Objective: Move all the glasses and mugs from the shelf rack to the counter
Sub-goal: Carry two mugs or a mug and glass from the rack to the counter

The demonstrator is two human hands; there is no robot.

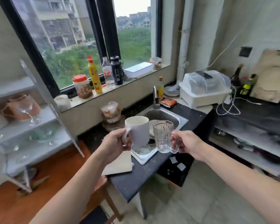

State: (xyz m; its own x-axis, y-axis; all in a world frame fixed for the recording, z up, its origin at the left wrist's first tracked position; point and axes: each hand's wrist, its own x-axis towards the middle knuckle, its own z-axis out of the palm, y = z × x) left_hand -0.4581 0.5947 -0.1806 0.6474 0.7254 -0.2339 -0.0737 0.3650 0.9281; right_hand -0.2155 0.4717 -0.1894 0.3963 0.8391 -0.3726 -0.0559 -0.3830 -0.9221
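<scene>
My left hand [116,142] grips the handle of a white ceramic mug [138,130], held upright in the air above the near edge of the sink. My right hand [187,141] holds a clear patterned glass mug [163,136] by its handle, just right of the white mug. Both hang over the dark counter [136,178]. At the left stands the white shelf rack [39,125], blurred, with a wine glass [28,112] on an upper shelf and what look like more clear glasses on the lower shelves.
A steel sink [160,115] with dishes and a tap sits in the counter. Stacked containers [111,117] stand left of it. A white board [120,164] lies on the counter's near left. Bottles and jars line the windowsill. A white dish box [204,89] and cables sit at right.
</scene>
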